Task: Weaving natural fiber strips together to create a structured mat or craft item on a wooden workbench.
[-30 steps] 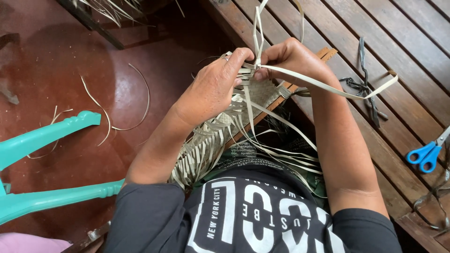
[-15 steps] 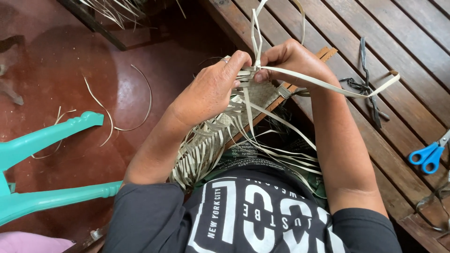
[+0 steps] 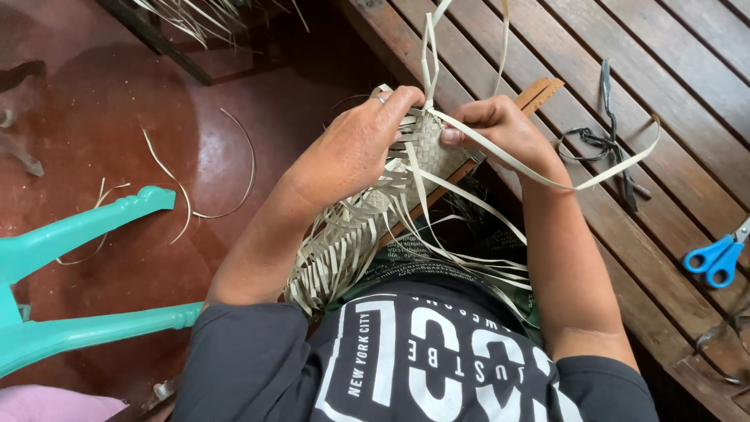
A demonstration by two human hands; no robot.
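Observation:
A partly woven mat of pale flat leaf strips (image 3: pixel 375 211) lies across my lap, its loose ends fanning out toward my body. My left hand (image 3: pixel 355 148) presses down on the woven part, a ring on one finger, thumb and fingertips pinching strips at the top edge. My right hand (image 3: pixel 500 133) grips a long pale strip (image 3: pixel 594 178) that loops out to the right over the wooden slats. Several other strips (image 3: pixel 430 39) stick straight up between the two hands.
A dark wooden slatted bench (image 3: pixel 664 94) fills the right side, with blue-handled scissors (image 3: pixel 715 258) and a dark metal tool with cord (image 3: pixel 609 133) on it. A teal plastic chair (image 3: pixel 70 273) stands at left on the red floor, among stray strips (image 3: pixel 180 187).
Both hands stay on the weave with only small finger shifts. The long strip in my right hand keeps its loop, its far end a little lower.

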